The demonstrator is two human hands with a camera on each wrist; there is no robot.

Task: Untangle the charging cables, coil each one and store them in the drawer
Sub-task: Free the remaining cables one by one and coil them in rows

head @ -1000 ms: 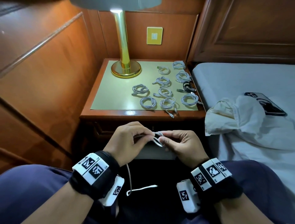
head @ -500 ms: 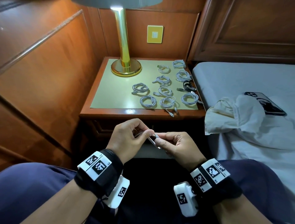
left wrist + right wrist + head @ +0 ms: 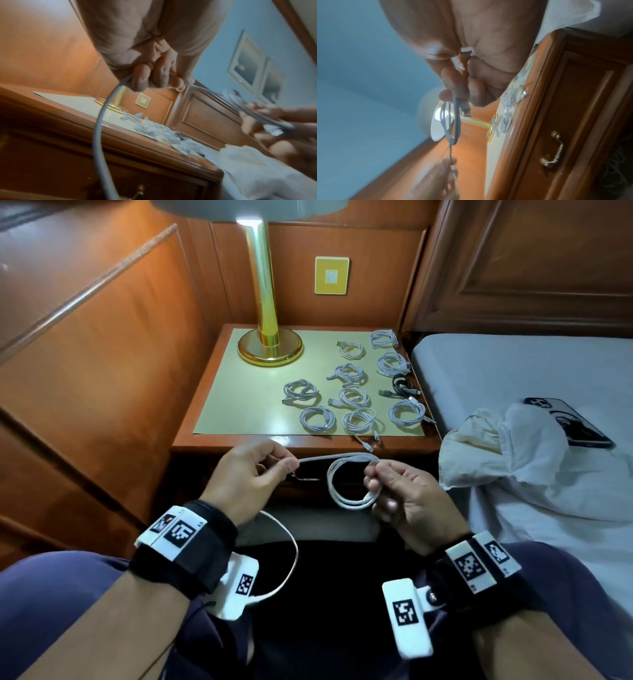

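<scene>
Warm lamp (image 3: 263,289) glow, dim room; wrist views blurred.

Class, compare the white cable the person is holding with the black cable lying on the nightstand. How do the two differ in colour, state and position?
The held white cable is white; the black cable is dark. The white cable is only partly coiled, its tail trailing under the left hand, while the black cable is fully coiled. The white cable hangs in the air, pinched by the left hand and right hand; the black cable lies untouched on the nightstand. Both form round loops.
</scene>
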